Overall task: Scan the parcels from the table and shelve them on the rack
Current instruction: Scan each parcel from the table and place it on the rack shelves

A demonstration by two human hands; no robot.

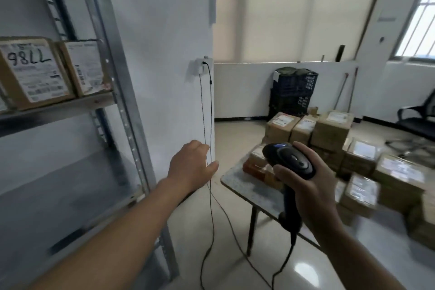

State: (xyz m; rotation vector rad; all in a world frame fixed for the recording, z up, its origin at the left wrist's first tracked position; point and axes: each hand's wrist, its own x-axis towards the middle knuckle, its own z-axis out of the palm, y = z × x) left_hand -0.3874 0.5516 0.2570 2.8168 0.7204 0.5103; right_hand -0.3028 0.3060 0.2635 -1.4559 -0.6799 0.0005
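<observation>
My right hand (306, 186) grips a black barcode scanner (290, 160) by its handle, head up, above the near corner of the table (237, 182). Several brown cardboard parcels (329, 132) with white labels are stacked on that table. My left hand (191, 166) hangs empty with relaxed fingers between the rack and the table, close to the dangling cables. On the metal rack (122, 92) at left, two labelled parcels (30, 70) stand on the upper shelf; the shelves below them hold nothing.
Black cables (210, 125) hang from a wall socket (200, 66) and trail across the floor by the table leg. Dark plastic crates (294, 89) stand against the back wall. An office chair (419, 115) is at the far right.
</observation>
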